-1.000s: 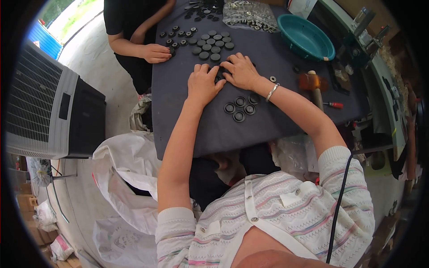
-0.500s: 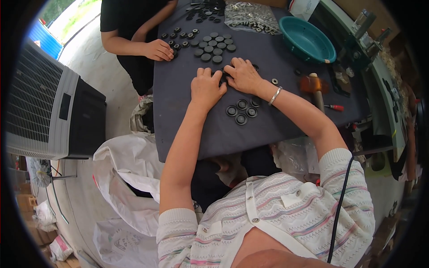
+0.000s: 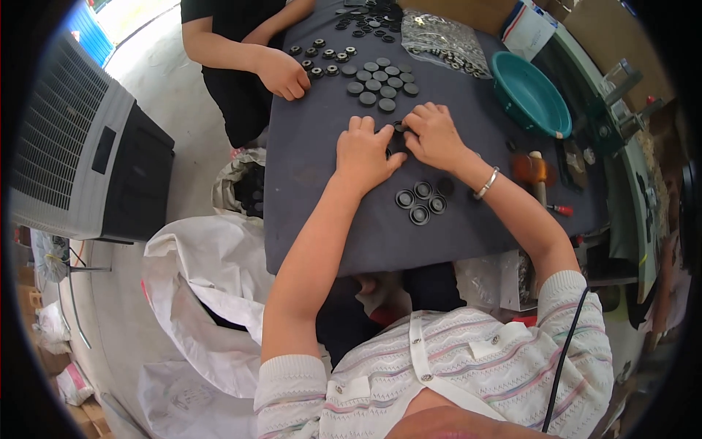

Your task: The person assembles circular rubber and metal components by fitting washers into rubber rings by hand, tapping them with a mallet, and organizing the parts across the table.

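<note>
On the dark table (image 3: 307, 238), between far round caps (image 3: 387, 106) and near black cups (image 3: 419, 214), with the teal basin (image 3: 532, 95) at far right, the left hand (image 3: 363, 157) and the right hand (image 3: 436, 137) curl over black pieces (image 3: 399, 126), mostly hidden, so I cannot tell if either grips.

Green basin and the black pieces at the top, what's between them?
In the head view, a clear bag of small metal parts lies between the basin and black pieces.

Small black round parts (image 3: 399, 126) between left fingers (image 3: 356, 124) and right fingers (image 3: 419, 115); mostly covered, tilt unclear.
</note>
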`<state>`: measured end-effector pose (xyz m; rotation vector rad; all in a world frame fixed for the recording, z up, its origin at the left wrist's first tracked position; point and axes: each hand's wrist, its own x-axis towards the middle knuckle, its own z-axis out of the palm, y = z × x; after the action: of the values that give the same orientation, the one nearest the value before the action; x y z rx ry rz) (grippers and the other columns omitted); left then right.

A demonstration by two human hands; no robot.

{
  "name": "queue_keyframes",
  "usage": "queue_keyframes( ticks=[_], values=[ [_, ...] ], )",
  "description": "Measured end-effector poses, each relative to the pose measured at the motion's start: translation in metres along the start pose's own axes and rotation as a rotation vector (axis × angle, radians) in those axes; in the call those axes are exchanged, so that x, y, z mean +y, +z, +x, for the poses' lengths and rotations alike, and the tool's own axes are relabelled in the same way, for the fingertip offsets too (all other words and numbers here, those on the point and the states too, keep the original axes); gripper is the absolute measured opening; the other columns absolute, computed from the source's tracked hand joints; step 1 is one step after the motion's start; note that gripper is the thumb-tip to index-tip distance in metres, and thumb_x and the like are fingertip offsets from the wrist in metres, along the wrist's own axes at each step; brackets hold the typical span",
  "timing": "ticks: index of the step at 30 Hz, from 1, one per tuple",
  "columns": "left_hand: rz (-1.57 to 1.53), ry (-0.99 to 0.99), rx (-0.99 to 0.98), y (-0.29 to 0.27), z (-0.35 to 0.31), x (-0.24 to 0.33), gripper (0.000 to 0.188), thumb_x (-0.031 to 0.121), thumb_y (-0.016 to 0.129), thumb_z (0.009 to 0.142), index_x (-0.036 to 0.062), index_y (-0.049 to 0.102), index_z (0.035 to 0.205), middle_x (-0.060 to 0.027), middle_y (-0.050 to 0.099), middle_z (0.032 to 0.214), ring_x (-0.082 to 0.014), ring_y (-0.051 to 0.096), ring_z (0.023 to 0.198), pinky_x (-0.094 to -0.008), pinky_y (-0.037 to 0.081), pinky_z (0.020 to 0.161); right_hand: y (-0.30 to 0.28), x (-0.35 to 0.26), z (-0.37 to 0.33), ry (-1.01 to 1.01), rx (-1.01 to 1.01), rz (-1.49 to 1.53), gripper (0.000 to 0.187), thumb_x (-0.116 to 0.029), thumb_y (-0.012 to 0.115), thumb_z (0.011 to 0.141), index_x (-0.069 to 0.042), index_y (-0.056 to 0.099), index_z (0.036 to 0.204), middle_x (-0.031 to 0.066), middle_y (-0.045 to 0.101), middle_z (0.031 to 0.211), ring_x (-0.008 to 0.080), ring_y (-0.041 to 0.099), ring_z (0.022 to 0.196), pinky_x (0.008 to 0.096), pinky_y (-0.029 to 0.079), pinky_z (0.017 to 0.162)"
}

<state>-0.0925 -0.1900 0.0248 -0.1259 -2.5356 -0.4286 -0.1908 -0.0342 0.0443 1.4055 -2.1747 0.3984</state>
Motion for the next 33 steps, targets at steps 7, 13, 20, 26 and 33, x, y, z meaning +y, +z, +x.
queue_keyframes(
  ticks=[7,13,20,26,33],
  values=[
    [-0.09,-0.09,0.008,-0.002,0.001,-0.005,0.052,0.046,0.072,0.072,0.0059,0.067,0.105,-0.0095,0.055,0.089,-0.0269,0.052,0.091,-0.038,0.047,0.071,0.04,0.017,0.12,0.075,-0.084,0.074,0.022,-0.018,0.063,0.078,-0.004,0.064,0.094,0.0126,0.062,0.087,0.0322,0.059,0.09,0.0425,0.048,0.078],
    [-0.114,-0.106,0.007,-0.004,-0.003,-0.018,0.045,0.042,0.073,0.071,0.0058,0.067,0.097,-0.0086,0.056,0.088,-0.026,0.052,0.09,-0.0383,0.045,0.072,0.105,0.023,0.187,0.163,-0.394,-0.026,0.034,-0.02,0.065,0.076,-0.005,0.064,0.107,0.0155,0.066,0.105,0.0331,0.06,0.104,0.0418,0.048,0.088],
    [-0.134,-0.114,-0.007,0.001,-0.003,-0.02,0.034,0.034,0.075,0.069,0.0057,0.067,0.085,-0.0084,0.057,0.085,-0.025,0.052,0.091,-0.0374,0.044,0.071,0.138,0.041,0.195,0.154,-0.474,0.067,0.04,-0.015,0.064,0.074,-0.008,0.065,0.113,0.0144,0.068,0.1,0.0321,0.062,0.099,0.0417,0.048,0.089],
    [-0.143,-0.117,-0.013,0.0,-0.002,-0.02,0.032,0.031,0.075,0.069,0.0052,0.067,0.085,-0.0084,0.058,0.085,-0.0251,0.052,0.092,-0.0371,0.045,0.071,0.14,0.049,0.188,0.036,-0.376,0.025,0.038,-0.02,0.062,0.075,-0.007,0.066,0.11,0.0136,0.069,0.096,0.0312,0.063,0.095,0.0421,0.048,0.085],
    [-0.183,-0.132,-0.024,-0.001,-0.002,-0.022,0.031,0.031,0.075,0.07,0.005,0.068,0.085,-0.0088,0.058,0.087,-0.025,0.052,0.093,-0.0374,0.045,0.073,0.127,0.05,0.184,0.087,-0.301,0.231,0.045,-0.023,0.066,0.075,-0.004,0.062,0.115,0.0126,0.069,0.096,0.0278,0.064,0.088,0.0383,0.049,0.082]
  ],
)
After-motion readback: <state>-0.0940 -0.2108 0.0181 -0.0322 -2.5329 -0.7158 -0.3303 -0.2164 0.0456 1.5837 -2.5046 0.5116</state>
